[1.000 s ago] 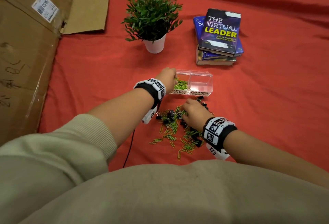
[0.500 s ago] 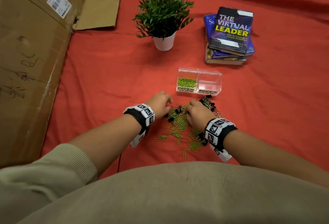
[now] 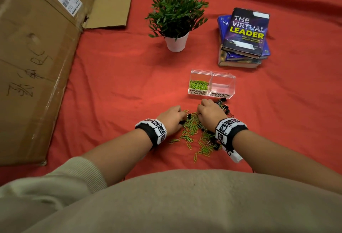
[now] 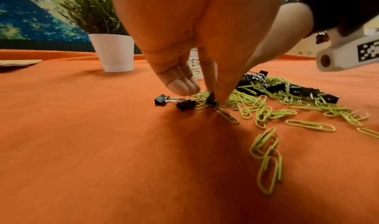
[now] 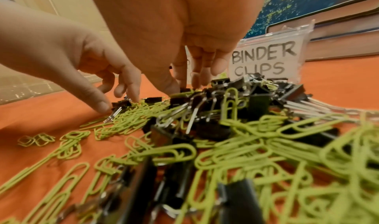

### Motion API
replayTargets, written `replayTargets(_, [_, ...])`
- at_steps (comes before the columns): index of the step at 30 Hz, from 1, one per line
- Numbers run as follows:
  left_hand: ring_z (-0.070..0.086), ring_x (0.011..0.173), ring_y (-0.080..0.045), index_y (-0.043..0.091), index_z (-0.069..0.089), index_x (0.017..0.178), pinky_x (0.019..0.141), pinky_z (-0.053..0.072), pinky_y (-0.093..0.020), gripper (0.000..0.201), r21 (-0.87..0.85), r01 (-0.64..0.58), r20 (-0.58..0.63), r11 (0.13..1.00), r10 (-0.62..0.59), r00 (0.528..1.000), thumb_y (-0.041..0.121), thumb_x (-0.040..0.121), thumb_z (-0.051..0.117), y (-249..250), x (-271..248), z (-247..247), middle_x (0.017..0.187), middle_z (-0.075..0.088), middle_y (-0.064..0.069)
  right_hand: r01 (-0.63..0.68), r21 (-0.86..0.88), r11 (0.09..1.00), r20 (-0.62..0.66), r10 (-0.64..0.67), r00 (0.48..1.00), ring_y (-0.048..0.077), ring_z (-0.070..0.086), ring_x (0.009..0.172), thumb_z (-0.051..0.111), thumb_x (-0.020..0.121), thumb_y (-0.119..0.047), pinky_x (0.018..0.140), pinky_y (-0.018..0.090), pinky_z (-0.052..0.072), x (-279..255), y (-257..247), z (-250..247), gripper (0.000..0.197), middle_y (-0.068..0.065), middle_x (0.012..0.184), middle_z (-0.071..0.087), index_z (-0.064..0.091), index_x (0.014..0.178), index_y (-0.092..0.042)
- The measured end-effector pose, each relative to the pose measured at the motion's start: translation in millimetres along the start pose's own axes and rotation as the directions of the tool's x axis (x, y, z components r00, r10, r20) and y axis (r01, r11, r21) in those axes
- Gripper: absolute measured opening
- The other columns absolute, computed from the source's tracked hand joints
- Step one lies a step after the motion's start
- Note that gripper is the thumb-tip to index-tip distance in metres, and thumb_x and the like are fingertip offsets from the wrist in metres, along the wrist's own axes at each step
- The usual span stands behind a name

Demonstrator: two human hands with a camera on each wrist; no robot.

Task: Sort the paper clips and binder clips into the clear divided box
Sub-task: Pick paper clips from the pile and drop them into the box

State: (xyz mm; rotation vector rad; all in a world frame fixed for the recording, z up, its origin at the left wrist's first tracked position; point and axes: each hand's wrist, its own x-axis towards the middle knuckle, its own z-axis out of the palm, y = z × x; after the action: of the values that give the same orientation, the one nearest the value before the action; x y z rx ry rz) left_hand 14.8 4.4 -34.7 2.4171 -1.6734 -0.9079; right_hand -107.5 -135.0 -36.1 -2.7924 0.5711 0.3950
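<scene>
A clear divided box [image 3: 212, 76] stands on the red cloth; its left half, labelled PAPER CLIPS, holds green paper clips [image 3: 199, 84], and its BINDER CLIPS half [image 5: 266, 55] shows none. Just in front lies a mixed pile of green paper clips [image 3: 192, 123] and black binder clips [image 3: 224, 105]. My left hand [image 4: 213, 96] is down at the pile's left edge, thumb and forefinger pinching a small black binder clip [image 4: 211, 98]. My right hand [image 5: 180, 86] reaches into the pile's far side, thumb and forefinger meeting on a black binder clip [image 5: 185, 89]; its other fingers hang loose.
A potted plant [image 3: 176, 19] and a stack of books [image 3: 244, 34] stand behind the box. Flattened cardboard [image 3: 33, 56] covers the left side. Two stray binder clips [image 4: 174, 102] lie left of my left hand. Loose paper clips [image 3: 201, 149] trail toward my body.
My left hand has come back from the box's paper clip half down to the pile and closed on a binder clip. The right hand stayed on the pile, shifting slightly toward the box.
</scene>
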Motion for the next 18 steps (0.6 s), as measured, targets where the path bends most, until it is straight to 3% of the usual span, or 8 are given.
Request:
replayTargets(4, [0.051, 0.107, -0.029, 0.007, 0.056, 0.110, 0.085, 0.045, -0.040, 0.025, 0.070, -0.004, 0.018, 0.998, 0.003, 1.000, 0.016, 0.086, 0.059, 1, 1, 0, 0.112, 0.049, -0.011, -0.043, 0.027, 0.999, -0.043, 0.044, 0.998, 0.030, 0.047, 0.098, 0.053, 0.082, -0.009, 0.085, 0.040, 0.044, -4, 8, -3, 0.019, 0.013, 0.103, 0.052, 0.062, 0.096, 0.001])
replayTargets(7, [0.052, 0.105, -0.029, 0.007, 0.055, 0.106, 0.087, 0.047, -0.041, 0.029, 0.112, -0.020, 0.033, 0.994, 0.016, 0.999, 0.025, 0.085, 0.061, -5, -4, -2, 0.110, 0.049, -0.011, 0.042, 0.052, 0.998, -0.084, -0.037, 0.996, 0.028, 0.048, 0.096, 0.055, 0.081, -0.011, 0.087, 0.040, 0.045, -6, 1, -4, 0.019, 0.010, 0.100, 0.053, 0.063, 0.096, -0.002])
replayTargets(11, [0.051, 0.102, -0.028, 0.010, 0.053, 0.099, 0.087, 0.048, -0.040, 0.038, 0.123, -0.013, 0.025, 0.992, 0.010, 1.000, 0.038, 0.076, 0.065, -11, -8, -2, 0.104, 0.049, -0.009, 0.169, -0.019, 0.985, 0.038, -0.168, 0.985, 0.027, 0.045, 0.112, 0.063, 0.080, -0.038, 0.100, 0.037, 0.038, -11, -15, -1, 0.052, 0.009, 0.117, 0.049, 0.054, 0.119, -0.006])
replayTargets(15, [0.049, 0.109, -0.027, 0.008, 0.052, 0.108, 0.094, 0.044, -0.039, 0.041, 0.017, 0.004, -0.066, 1.000, -0.003, 0.998, 0.031, 0.078, 0.067, -5, 1, -5, 0.110, 0.047, -0.009, 0.076, -0.088, 0.993, 0.098, -0.067, 0.993, 0.029, 0.034, 0.129, 0.069, 0.069, -0.058, 0.112, 0.040, 0.029, -15, -17, 9, 0.099, 0.012, 0.138, 0.035, 0.028, 0.141, -0.003])
replayTargets(18, [0.045, 0.117, -0.027, 0.006, 0.048, 0.123, 0.101, 0.041, -0.040, 0.056, 0.012, 0.011, -0.057, 1.000, -0.010, 0.998, 0.029, 0.078, 0.071, 3, 10, -3, 0.117, 0.044, -0.010, 0.050, -0.111, 0.993, 0.097, -0.039, 0.994, 0.028, 0.034, 0.129, 0.067, 0.074, -0.056, 0.110, 0.040, 0.028, -15, -15, 11, 0.089, 0.011, 0.136, 0.037, 0.032, 0.139, -0.005])
